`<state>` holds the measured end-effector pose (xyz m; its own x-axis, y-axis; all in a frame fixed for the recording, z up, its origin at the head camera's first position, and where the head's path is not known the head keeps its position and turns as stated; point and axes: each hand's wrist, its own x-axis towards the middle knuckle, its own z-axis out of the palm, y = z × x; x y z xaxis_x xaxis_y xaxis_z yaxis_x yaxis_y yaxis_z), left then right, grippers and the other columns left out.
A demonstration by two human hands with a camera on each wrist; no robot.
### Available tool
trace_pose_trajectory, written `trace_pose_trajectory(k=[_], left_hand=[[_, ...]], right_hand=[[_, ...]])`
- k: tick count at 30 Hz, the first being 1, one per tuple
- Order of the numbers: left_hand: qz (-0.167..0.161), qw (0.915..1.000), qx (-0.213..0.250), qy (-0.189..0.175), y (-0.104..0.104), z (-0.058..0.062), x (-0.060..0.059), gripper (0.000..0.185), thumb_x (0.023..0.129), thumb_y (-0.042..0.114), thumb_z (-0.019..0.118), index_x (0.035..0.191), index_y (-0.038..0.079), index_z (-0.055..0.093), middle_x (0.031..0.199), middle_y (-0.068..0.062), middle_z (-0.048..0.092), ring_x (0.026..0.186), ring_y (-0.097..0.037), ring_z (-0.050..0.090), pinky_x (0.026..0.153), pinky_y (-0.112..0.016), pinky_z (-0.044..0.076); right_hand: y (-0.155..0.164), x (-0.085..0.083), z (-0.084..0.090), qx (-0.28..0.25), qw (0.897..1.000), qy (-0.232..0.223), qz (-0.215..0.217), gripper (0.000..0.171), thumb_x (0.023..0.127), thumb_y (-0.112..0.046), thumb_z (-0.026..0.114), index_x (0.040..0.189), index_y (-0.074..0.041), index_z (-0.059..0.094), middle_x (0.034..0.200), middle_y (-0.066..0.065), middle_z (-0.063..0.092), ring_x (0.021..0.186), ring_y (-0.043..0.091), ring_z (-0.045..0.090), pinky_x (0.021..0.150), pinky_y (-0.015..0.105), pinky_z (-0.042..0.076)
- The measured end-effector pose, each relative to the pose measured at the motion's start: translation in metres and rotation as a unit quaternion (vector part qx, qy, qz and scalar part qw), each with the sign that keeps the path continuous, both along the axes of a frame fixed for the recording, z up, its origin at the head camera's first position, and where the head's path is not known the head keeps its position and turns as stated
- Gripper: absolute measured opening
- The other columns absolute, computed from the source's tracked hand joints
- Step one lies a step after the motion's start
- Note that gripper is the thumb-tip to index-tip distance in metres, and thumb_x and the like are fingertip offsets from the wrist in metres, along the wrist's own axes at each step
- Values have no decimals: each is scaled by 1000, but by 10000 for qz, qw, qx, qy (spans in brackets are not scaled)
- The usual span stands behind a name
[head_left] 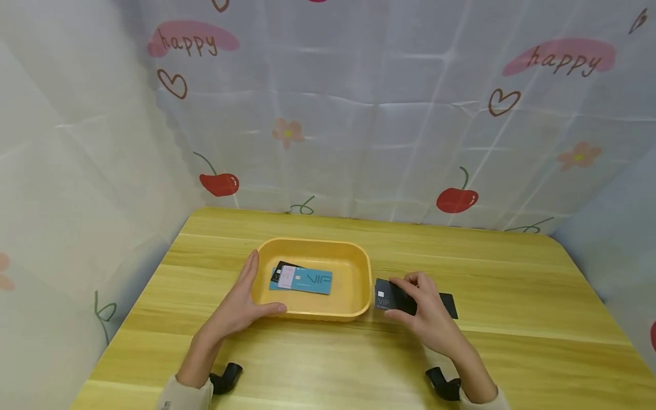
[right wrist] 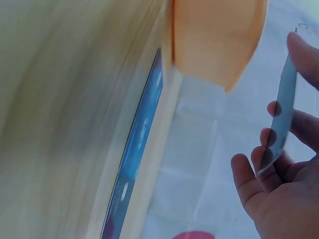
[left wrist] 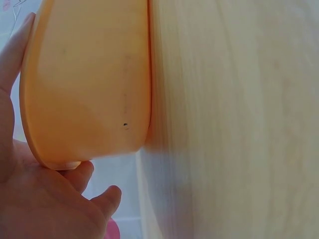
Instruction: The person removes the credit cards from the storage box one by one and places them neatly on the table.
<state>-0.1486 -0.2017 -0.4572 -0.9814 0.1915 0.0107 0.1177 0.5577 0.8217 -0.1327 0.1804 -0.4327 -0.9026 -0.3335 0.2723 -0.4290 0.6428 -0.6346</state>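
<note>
My left hand (head_left: 240, 304) holds the left end of a yellow plastic tray (head_left: 320, 313), the thumb at its front rim and the fingers along its left side. In the left wrist view, the fingers (left wrist: 82, 177) reach around the tray's end wall. Inside the tray, a blue VIP card (head_left: 312, 281) overlaps a black card (head_left: 277, 273) and another blue edge. Just right of the tray, my right hand (head_left: 430, 319) pinches a dark VIP card (head_left: 385, 293) by its long edges, raised off the table in the right wrist view. Another dark card (head_left: 449, 306) lies beneath that hand.
The wood-grain table (head_left: 328, 364) has rounded far corners. Behind it hangs a white printed curtain (head_left: 359, 142), with more pale cloth at both sides. Black curved wrist pieces (head_left: 226, 378) sit by both forearms.
</note>
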Motion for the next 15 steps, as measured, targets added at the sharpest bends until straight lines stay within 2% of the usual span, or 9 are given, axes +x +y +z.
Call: trace_pose_trajectory(k=[8, 15], left_hand=[[0, 10000, 47, -13, 0, -2, -1, 127, 75, 40, 86, 158, 8, -6, 164, -10, -8, 149, -34, -1, 114, -61, 10], [-17, 10000, 79, 0, -1, -2, -1, 127, 75, 40, 86, 158, 7, -5, 164, -10, -7, 149, -34, -1, 114, -61, 10]], right_hand=[[28, 8, -7, 177, 9997, -70, -134, 55, 81, -14, 82, 131, -3, 62, 113, 9, 46, 107, 26, 35, 81, 45, 35], [64, 14, -11, 593, 9979, -35, -259, 54, 83, -15, 81, 131, -3, 61, 115, 10, 46, 105, 24, 36, 77, 40, 36]])
